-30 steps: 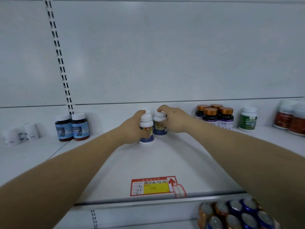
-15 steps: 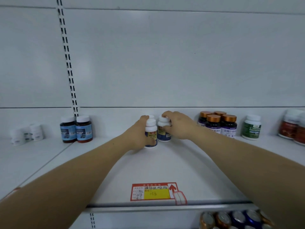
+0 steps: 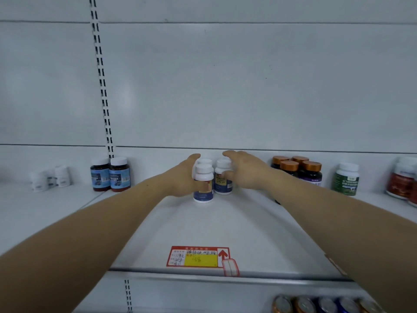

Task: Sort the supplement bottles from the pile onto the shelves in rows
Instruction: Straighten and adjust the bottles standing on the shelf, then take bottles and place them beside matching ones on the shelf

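Three white-capped supplement bottles with blue and yellow labels stand close together at the back middle of the white shelf (image 3: 225, 224). The front bottle (image 3: 203, 187) stands before a rear one (image 3: 205, 161), of which only the cap shows. A third bottle (image 3: 223, 180) stands to their right. My left hand (image 3: 181, 178) lies against the left side of the front bottle with its fingers stretched toward the rear one. My right hand (image 3: 247, 171) hovers by the right bottle, fingers straight above its cap and thumb touching its label.
Two dark bottles with blue labels (image 3: 110, 175) stand at the left, small white bottles (image 3: 50, 178) farther left. Right of my hands are several gold-capped dark bottles (image 3: 297, 170), a green-labelled bottle (image 3: 345, 179) and red-labelled ones (image 3: 401, 184). A red price tag (image 3: 198, 257) sits at the shelf's front edge, cans (image 3: 325, 304) below.
Both hands gripped the bottles and set them down side by side; now their fingers have straightened and loosened off the bottles. The view has tilted upward.
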The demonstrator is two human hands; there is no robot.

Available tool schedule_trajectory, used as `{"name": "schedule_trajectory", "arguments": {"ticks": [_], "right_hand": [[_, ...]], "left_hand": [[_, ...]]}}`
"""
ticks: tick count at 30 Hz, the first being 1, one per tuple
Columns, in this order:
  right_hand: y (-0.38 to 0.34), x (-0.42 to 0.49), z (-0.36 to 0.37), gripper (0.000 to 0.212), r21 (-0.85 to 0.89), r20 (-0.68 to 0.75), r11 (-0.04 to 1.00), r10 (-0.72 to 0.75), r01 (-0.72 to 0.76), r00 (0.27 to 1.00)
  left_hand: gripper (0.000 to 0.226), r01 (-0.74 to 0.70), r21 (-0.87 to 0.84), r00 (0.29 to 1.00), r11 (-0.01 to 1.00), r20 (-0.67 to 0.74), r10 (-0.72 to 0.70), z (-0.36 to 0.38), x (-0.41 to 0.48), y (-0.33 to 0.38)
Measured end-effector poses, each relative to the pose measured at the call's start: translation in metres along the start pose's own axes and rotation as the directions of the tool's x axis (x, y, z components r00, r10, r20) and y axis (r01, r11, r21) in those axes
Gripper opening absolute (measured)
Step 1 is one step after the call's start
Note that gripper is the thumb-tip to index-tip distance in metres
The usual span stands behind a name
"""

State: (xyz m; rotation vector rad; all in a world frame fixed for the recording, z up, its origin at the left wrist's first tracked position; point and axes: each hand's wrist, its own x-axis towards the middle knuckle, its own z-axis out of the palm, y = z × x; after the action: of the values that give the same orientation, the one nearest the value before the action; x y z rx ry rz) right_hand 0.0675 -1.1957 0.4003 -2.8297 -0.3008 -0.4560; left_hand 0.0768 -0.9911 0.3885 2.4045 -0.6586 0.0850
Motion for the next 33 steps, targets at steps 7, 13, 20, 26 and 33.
{"name": "schedule_trajectory", "arguments": {"ticks": [7, 13, 20, 26, 33], "right_hand": [[-0.015, -0.001, -0.02, 0.063, -0.015, 0.008, 0.995, -0.1, 0.1, 0.995], [-0.044, 0.004, -0.017, 0.059, -0.003, 0.033, 0.983, -0.183, 0.183, 0.983], [-0.091, 0.005, -0.001, 0.058, 0.025, 0.041, 0.976, -0.218, 0.217, 0.975], [-0.158, 0.018, 0.024, 0.06, -0.005, 0.036, 0.979, -0.205, 0.205, 0.978], [-0.223, 0.042, 0.059, 0.066, 0.008, 0.063, 0.996, -0.091, 0.091, 0.994]], "left_hand": [[0.09, 0.195, 0.197, 0.981, 0.961, -0.033, -0.192, -0.013, -0.034, 0.001], [0.08, 0.338, 0.35, 0.937, 0.874, -0.034, -0.348, -0.022, -0.072, -0.013], [0.076, 0.391, 0.415, 0.912, 0.822, -0.054, -0.407, -0.053, -0.112, -0.053], [0.074, 0.348, 0.41, 0.934, 0.843, -0.077, -0.348, -0.098, -0.131, -0.103], [0.077, 0.331, 0.366, 0.941, 0.87, -0.066, -0.331, -0.146, -0.141, -0.173]]}}
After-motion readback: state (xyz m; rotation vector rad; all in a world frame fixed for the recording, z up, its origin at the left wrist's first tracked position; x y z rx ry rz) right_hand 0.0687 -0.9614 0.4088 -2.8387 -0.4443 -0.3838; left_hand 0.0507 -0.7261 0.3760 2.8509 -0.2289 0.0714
